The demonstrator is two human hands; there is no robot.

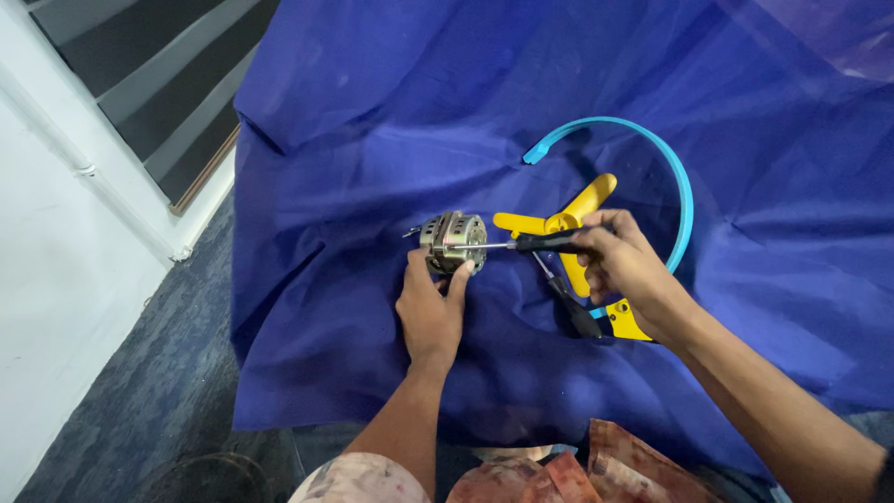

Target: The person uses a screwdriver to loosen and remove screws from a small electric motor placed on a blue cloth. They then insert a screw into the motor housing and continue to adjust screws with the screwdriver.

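While hands [430,303] work, pliers [568,298] lie beside blades [568,222].

No packages, labels, signs or screens show anywhere in the view.

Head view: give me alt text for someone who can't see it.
The left hand steadies a small metal motor on blue cloth while the right hand drives a black-handled screwdriver into it. A yellow fan blade and a blue ring lie behind.
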